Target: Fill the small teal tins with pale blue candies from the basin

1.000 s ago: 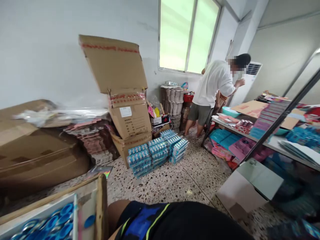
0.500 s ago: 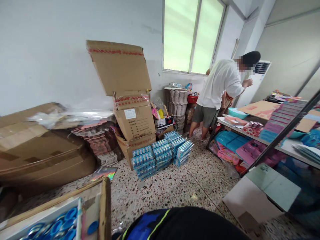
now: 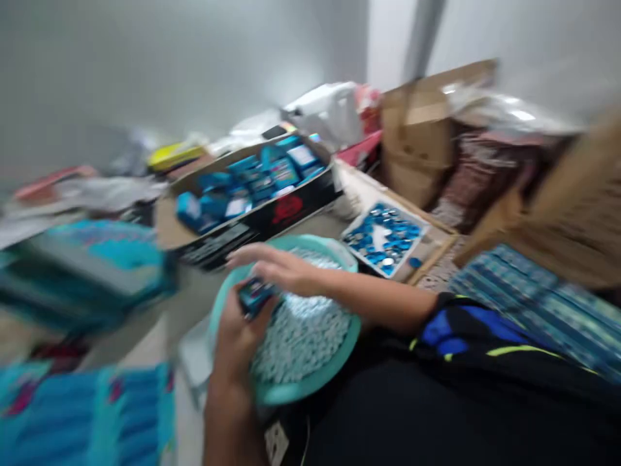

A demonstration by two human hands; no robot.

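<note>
Pretty blurry shot, so only the big stuff reads. Far left: stacks of teal and blue flat packs (image 3: 92,265), more of the same low in the corner (image 3: 82,414). Next over, a long black carton (image 3: 252,220) with open flaps, full of small blue boxes, sitting just behind the teal bowl (image 3: 295,388). Bowl packed with tiny pale silvery pieces (image 3: 301,330), too smeared to tell what exactly. Left hand (image 3: 237,336) over the bowl's near left rim, fingers curled round a small dark blue item (image 3: 255,294), thumb side up. Right hand (image 3: 272,265) just above it, flat over the bowl, fingers stretched out wide and loose, fingertips close to that blue item; touching or not, can't tell. Right of the bowl, a shallow cardboard tray (image 3: 427,249) with blue round bits. Behind that, a brown cardboard box (image 3: 417,149) and white plastic bags (image 3: 330,110). Far right, a striped blue stack (image 3: 528,304) beside the dark sleeve.
</note>
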